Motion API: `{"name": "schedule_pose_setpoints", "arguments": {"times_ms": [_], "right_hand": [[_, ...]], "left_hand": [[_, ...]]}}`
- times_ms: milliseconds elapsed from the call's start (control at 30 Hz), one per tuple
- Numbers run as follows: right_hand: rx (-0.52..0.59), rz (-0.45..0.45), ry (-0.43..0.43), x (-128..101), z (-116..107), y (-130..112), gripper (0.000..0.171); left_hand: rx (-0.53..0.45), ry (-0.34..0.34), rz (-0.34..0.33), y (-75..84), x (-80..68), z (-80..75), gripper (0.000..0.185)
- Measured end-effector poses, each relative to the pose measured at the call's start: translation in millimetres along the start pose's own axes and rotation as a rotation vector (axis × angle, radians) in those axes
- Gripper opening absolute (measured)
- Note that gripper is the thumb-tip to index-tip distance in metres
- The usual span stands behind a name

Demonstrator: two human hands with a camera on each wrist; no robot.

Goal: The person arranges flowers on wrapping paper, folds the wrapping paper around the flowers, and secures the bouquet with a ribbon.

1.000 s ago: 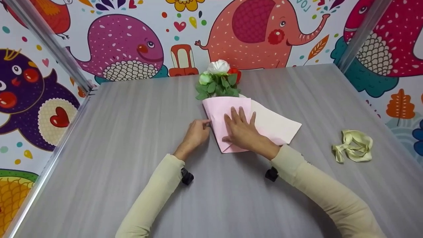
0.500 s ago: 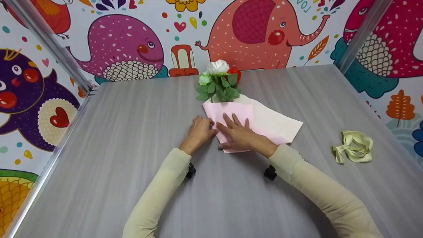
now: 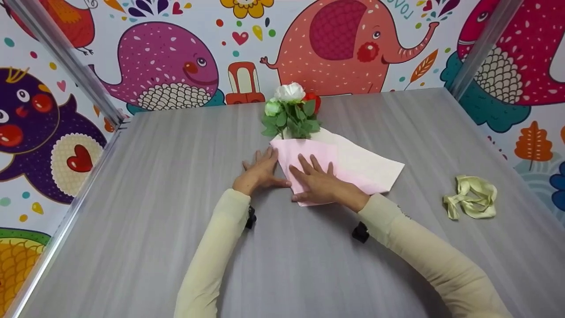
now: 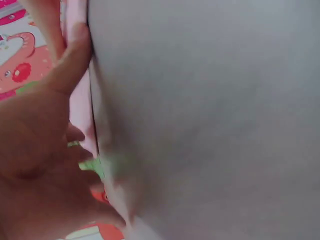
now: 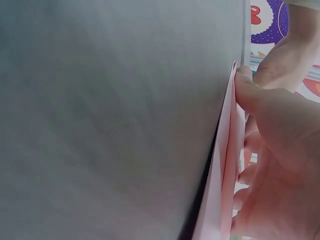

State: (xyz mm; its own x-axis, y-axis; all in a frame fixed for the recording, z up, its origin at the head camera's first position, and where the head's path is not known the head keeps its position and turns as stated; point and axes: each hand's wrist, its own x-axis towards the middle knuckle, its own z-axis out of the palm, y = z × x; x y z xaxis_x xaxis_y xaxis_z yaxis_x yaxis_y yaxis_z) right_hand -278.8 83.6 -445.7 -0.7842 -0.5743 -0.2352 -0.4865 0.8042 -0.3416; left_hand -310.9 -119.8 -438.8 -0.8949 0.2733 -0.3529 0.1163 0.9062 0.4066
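Note:
A bouquet with a white rose (image 3: 290,92), a red flower, a pale green bud and green leaves (image 3: 300,123) lies on the grey table. Its stems are hidden inside folded wrapping paper (image 3: 309,146), pink on the upper fold, with a cream flap (image 3: 368,161) spread to the right. My right hand (image 3: 320,182) presses on the pink fold with fingers spread. Along the paper's left edge lies my left hand (image 3: 261,173), fingers extended and thumb at the lower edge. In the right wrist view, the layered paper edge (image 5: 227,145) sits under the right hand's thumb.
A loose, pale yellow-green ribbon (image 3: 474,196) lies on the table to the right. Walls with printed cartoon animals stand behind and at both sides, with metal posts (image 3: 490,48) at the corners.
The left hand has gone from curled fingers at the paper's left edge to spread fingers along it. The right hand has slid slightly left and down, and the pink fold's top edge sits lower.

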Motion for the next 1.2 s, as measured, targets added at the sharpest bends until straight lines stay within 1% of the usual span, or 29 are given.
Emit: {"name": "schedule_pose_setpoints", "arguments": {"times_ms": [67,133,200,267,367,567,667,800,900,1000,1100,1200], "right_hand": [[-0.027,-0.037,0.036,-1,1,-1,0.087],[-0.074,-0.084,0.078,-2,1,-3,0.082],[-0.128,-0.127,0.100,-4,1,-5,0.076],[-0.170,-0.146,0.097,-5,0,-7,0.071],[-0.190,-0.132,0.055,-6,-2,-8,0.067],[-0.177,-0.100,-0.010,-4,-3,-9,0.069],[-0.186,-0.100,-0.015,-4,-2,-10,0.069],[-0.194,-0.099,-0.016,-3,-2,-11,0.068],[-0.170,-0.100,-0.022,-3,-4,-10,0.067],[-0.110,-0.100,-0.034,-3,-5,-5,0.071],[-0.017,-0.087,-0.051,-4,-7,1,0.084],[0.053,-0.061,-0.059,-5,-8,5,0.103]], "left_hand": [[0.017,-0.034,0.036,-0.8,2.6,-2.5,0.110],[0.049,-0.070,0.058,-0.3,4.5,-5.3,0.105],[0.095,-0.098,0.066,0.6,6.1,-8.2,0.102],[0.136,-0.109,0.064,2.0,6.4,-10.5,0.102],[0.184,-0.101,0.053,3.4,6.3,-12.6,0.103],[0.229,-0.046,0.020,2.8,5.5,-12.6,0.101],[0.238,-0.038,0.020,2.6,5.4,-12.6,0.099],[0.241,-0.043,0.024,3.0,5.5,-13.0,0.100],[0.229,-0.053,0.030,2.8,5.5,-14.4,0.101],[0.193,-0.064,0.030,0.6,5.9,-17.2,0.100],[0.158,-0.073,0.020,-3.3,6.4,-20.1,0.097],[0.127,-0.057,0.017,-6.2,7.6,-20.9,0.091]]}}
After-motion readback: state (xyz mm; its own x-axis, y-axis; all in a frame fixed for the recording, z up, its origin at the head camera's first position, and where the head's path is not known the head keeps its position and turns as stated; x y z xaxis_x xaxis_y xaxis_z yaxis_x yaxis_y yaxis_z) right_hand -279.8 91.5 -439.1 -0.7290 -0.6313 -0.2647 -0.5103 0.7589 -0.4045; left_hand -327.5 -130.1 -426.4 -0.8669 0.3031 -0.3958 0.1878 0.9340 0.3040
